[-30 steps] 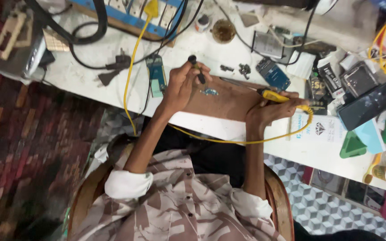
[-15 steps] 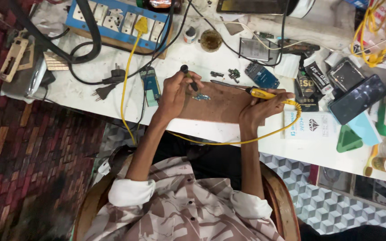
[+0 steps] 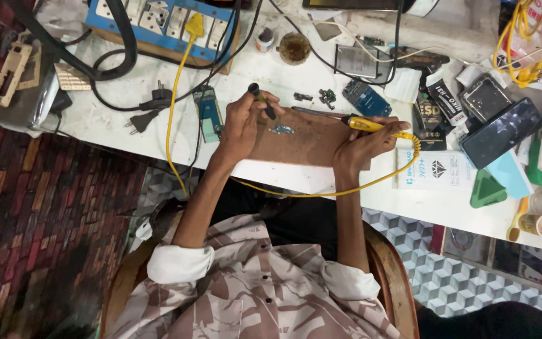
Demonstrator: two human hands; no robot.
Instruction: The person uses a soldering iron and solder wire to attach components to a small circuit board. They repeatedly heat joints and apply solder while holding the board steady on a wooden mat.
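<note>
White worktable [image 3: 409, 207], wooden chair [image 3: 390, 270], red brick floor [image 3: 39, 213], patterned grey tiles [image 3: 465, 282].

A white workbench [image 3: 321, 188] carries a brown board [image 3: 302, 141] at its near edge. Toward the far edge lie a blue socket strip [image 3: 158, 19], a small round tin [image 3: 295, 48] and black plugs [image 3: 148, 107]. The right end holds a dark phone [image 3: 502, 132], a green triangular piece [image 3: 487, 190] and what may be a white box [image 3: 437, 169].

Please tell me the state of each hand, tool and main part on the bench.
left hand: holds a black tool upright
black tool: tip down beside the small blue board
right hand: grips the soldering iron
soldering iron: lies level, pointing left
small blue board: flat on the brown mat
</note>
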